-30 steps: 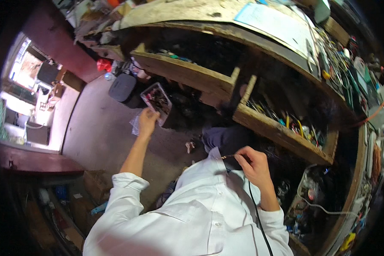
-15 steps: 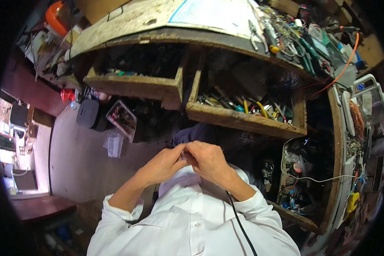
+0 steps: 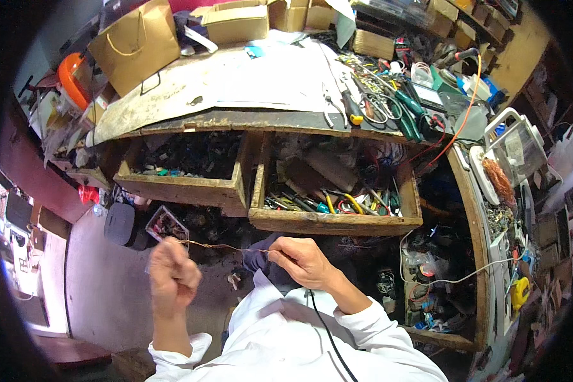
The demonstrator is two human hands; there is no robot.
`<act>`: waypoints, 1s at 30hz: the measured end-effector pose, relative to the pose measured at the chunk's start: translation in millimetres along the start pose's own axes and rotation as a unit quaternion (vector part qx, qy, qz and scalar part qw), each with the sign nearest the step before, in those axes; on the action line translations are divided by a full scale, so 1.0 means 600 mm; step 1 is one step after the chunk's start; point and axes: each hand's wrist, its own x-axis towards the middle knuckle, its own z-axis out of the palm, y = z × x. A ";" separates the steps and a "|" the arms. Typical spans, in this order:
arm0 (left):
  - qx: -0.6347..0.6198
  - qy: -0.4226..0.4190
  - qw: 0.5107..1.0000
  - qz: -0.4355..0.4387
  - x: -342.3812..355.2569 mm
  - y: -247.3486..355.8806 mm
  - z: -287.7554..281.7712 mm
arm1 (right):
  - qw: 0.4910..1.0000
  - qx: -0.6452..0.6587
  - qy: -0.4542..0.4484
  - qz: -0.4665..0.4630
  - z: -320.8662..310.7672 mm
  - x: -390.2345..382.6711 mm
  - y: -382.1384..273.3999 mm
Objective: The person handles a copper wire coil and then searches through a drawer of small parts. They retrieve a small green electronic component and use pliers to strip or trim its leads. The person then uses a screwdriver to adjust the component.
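Observation:
A thin copper-coloured wire [image 3: 216, 246] stretches between my hands above my lap and bows slightly. Its right end is pinched between the thumb and fingers of my right hand [image 3: 304, 261]. At the other end, the wire runs to the fingertips of my left hand [image 3: 174, 274], which is raised, closed and smeared by motion. Just beyond the hands, an open wooden drawer [image 3: 337, 223] holds several hand tools, some with yellow handles. Whatever part of the wire lies inside my fingers is hidden.
A second open drawer [image 3: 178, 189] with small parts is on the left. Pliers [image 3: 330, 109], a screwdriver [image 3: 351, 108] and cables lie on the workbench [image 3: 165, 102]. A small bin [image 3: 167, 224] stands on the floor, left. An open compartment [image 3: 439, 340] of parts is at the right.
My hands were together in front of me. Now they are apart: the left has swung left, and the wire shows between them. The view has tilted up, showing more of the bench.

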 end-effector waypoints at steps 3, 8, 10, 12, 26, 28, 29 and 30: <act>-0.111 -0.050 0.987 0.104 0.027 0.046 -0.005 | 0.999 -0.042 0.014 -0.007 -0.008 -0.003 0.009; -0.111 0.091 0.969 0.202 0.082 0.124 -0.065 | 0.997 -0.055 0.052 0.035 -0.044 -0.035 0.026; 0.075 0.074 0.984 0.142 0.086 0.118 -0.109 | 0.993 0.007 0.109 0.039 -0.062 -0.046 0.024; 0.341 0.039 0.939 0.019 0.082 0.108 -0.125 | 0.971 0.128 0.161 0.125 -0.090 -0.057 -0.005; 0.747 -0.133 0.651 0.026 0.048 0.007 -0.005 | 0.972 0.183 0.127 0.071 -0.155 -0.002 -0.102; 0.689 -0.100 0.714 0.070 0.056 0.036 0.058 | 0.978 0.165 0.094 0.082 -0.142 0.003 -0.099; 0.616 -0.129 0.771 0.101 0.061 0.035 0.081 | 0.979 0.166 0.080 0.085 -0.134 0.006 -0.101; 0.536 -0.157 0.820 0.130 0.066 0.031 0.104 | 0.980 0.169 0.065 0.088 -0.124 0.010 -0.101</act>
